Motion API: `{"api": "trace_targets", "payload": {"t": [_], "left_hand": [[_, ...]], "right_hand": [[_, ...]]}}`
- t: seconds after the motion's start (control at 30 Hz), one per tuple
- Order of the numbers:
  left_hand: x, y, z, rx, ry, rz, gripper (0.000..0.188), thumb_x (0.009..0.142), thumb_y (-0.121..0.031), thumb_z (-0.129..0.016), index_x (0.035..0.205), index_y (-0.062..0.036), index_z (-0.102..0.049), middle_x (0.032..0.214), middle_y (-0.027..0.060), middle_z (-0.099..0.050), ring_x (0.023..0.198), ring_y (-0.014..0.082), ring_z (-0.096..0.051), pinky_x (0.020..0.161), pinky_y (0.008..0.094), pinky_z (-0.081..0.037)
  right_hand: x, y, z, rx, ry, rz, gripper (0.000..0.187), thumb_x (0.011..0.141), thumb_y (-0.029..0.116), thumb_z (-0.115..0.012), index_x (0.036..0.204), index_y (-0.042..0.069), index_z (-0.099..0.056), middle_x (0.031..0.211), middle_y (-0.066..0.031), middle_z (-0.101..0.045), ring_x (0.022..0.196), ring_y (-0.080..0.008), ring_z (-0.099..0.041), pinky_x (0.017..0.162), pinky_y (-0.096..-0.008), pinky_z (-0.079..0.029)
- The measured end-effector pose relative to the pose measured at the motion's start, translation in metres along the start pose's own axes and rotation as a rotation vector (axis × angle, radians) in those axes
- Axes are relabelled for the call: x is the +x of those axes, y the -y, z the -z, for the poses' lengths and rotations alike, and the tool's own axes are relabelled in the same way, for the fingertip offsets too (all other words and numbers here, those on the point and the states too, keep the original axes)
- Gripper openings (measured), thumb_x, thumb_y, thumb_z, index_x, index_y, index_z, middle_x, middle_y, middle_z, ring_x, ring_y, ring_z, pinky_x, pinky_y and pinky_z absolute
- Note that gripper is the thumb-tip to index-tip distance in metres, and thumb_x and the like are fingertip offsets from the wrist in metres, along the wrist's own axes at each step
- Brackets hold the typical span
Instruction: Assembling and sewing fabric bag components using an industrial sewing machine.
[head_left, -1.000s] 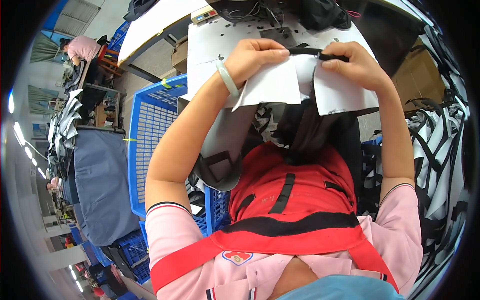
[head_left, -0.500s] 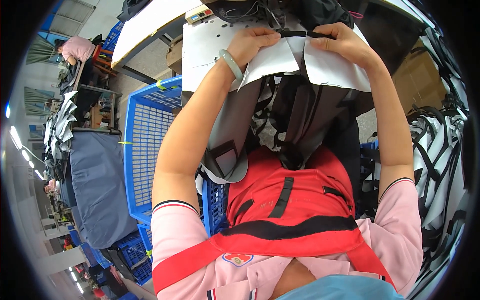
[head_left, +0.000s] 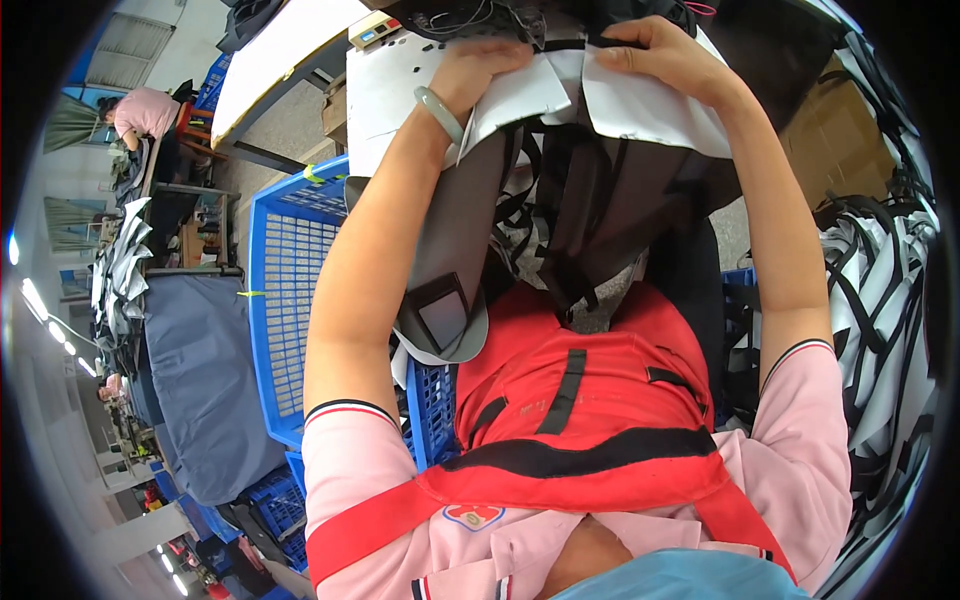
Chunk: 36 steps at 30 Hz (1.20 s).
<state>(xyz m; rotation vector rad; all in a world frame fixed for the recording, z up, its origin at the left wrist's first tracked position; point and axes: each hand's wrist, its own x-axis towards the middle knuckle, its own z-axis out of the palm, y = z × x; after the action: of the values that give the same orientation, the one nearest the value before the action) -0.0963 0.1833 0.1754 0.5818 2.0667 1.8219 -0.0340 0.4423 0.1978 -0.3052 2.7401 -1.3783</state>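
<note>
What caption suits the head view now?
White material held in left grip and right grip, a black strip between them.

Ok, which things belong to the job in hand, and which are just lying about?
In the job:
- black strip, held between left hand and right hand
- white flaps beneath the hands

Apparently lying about:
- brown cardboard
- grey-blue cover

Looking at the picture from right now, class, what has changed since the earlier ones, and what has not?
Both hands, left and right, have moved forward, away from the body, carrying the white pieces with them. More of the dark fabric below now shows. Neither hand has let go; the black strip still spans between them. The blue basket stayed put.
</note>
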Motion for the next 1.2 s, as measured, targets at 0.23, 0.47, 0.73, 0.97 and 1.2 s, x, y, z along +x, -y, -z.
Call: {"api": "trace_targets", "payload": {"t": [0.23,0.47,0.73,0.97,1.2], "left_hand": [[-0.007,-0.007,0.001,-0.039,-0.112,0.04,0.029,0.085,-0.015,-0.065,0.107,0.0031,-0.065,0.095,0.0098,-0.068,0.083,0.015,-0.064,0.074,0.0252,-0.05],[-0.046,0.002,-0.035,0.388,0.137,-0.038,0.05,0.089,-0.043,-0.06,0.111,0.0021,-0.064,0.1,0.0122,-0.067,0.088,0.0155,-0.061,0.081,0.0288,-0.048],[-0.073,0.016,-0.051,0.261,0.072,0.174,0.031,0.083,-0.029,-0.07,0.091,0.001,-0.071,0.074,0.0038,-0.066,0.058,0.0074,-0.056,0.055,0.0222,-0.045],[-0.07,0.022,-0.03,-0.062,-0.043,0.223,0.024,0.084,-0.021,-0.067,0.091,0.0019,-0.069,0.074,0.0041,-0.065,0.059,0.0091,-0.059,0.054,0.0201,-0.046],[-0.071,0.026,-0.023,-0.087,-0.119,0.258,0.024,0.083,-0.02,-0.067,0.089,0.0032,-0.069,0.074,0.0051,-0.065,0.06,0.0094,-0.058,0.056,0.0218,-0.046]], "right_hand": [[-0.005,0.003,-0.001,-0.068,-0.108,-0.006,0.068,0.08,0.039,-0.072,0.126,-0.006,-0.052,0.112,-0.0146,-0.062,0.099,-0.0163,-0.061,0.09,-0.0254,-0.043],[-0.028,0.004,-0.002,0.017,0.028,0.086,0.041,0.083,0.03,-0.068,0.107,-0.004,-0.064,0.088,-0.0032,-0.064,0.081,-0.0067,-0.056,0.075,-0.0219,-0.045],[-0.032,0.003,-0.016,-0.134,0.039,0.098,0.044,0.078,0.034,-0.069,0.107,0.001,-0.068,0.098,-0.0109,-0.068,0.09,-0.018,-0.063,0.083,-0.0267,-0.046],[-0.004,0.023,-0.015,-0.127,0.016,0.088,0.041,0.084,0.03,-0.067,0.108,-0.003,-0.063,0.093,-0.0045,-0.063,0.084,-0.0112,-0.057,0.079,-0.0245,-0.044],[0.021,0.019,-0.018,-0.046,0.009,0.091,0.062,0.08,0.037,-0.07,0.122,-0.008,-0.056,0.104,-0.0113,-0.065,0.093,-0.0144,-0.06,0.085,-0.0248,-0.044]]}}
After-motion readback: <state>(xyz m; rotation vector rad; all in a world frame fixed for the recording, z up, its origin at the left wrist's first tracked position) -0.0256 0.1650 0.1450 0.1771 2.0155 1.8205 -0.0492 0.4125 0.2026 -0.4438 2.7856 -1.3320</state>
